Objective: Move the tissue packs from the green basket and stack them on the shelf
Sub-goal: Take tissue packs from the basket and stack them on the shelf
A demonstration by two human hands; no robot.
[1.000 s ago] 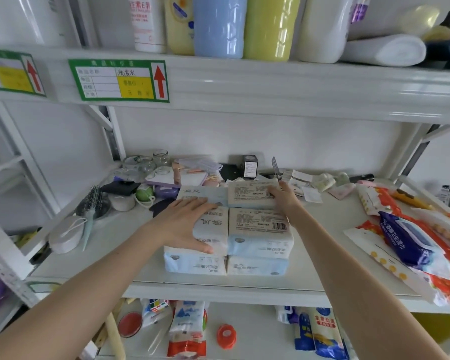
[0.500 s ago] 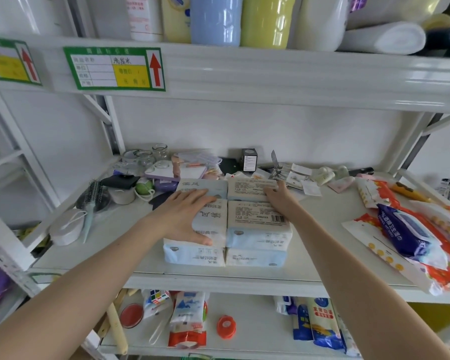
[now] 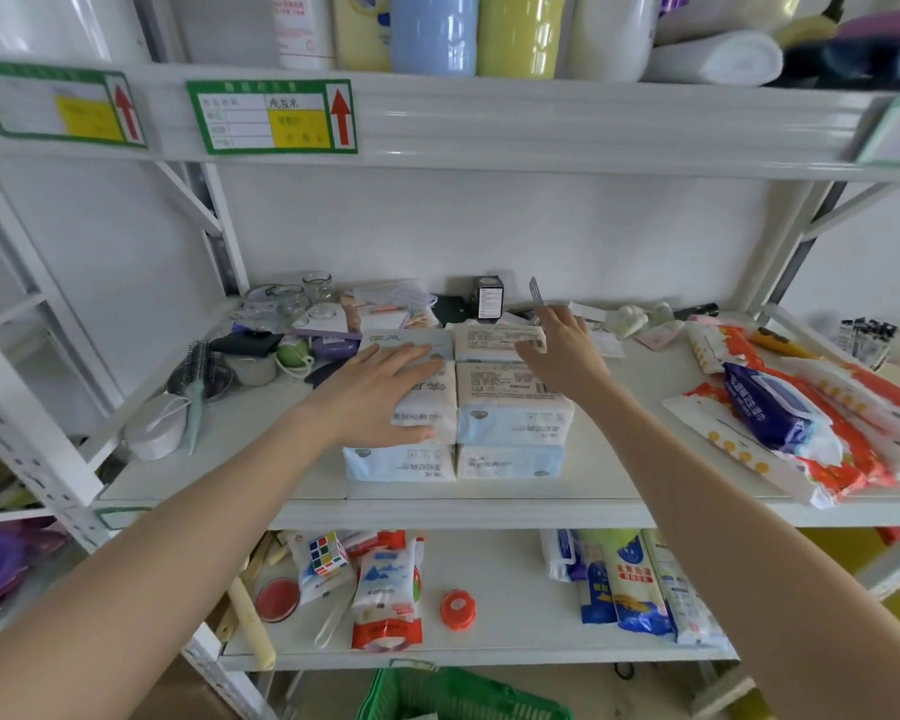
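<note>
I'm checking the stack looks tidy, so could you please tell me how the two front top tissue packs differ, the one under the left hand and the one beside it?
The left top pack lies under the flat left hand, while the right top pack is uncovered. The left top pack shows large characters on top; the right top pack shows fine print and a barcode. Both have pale blue and white wrapping and rest level on lower packs, side by side.
</note>
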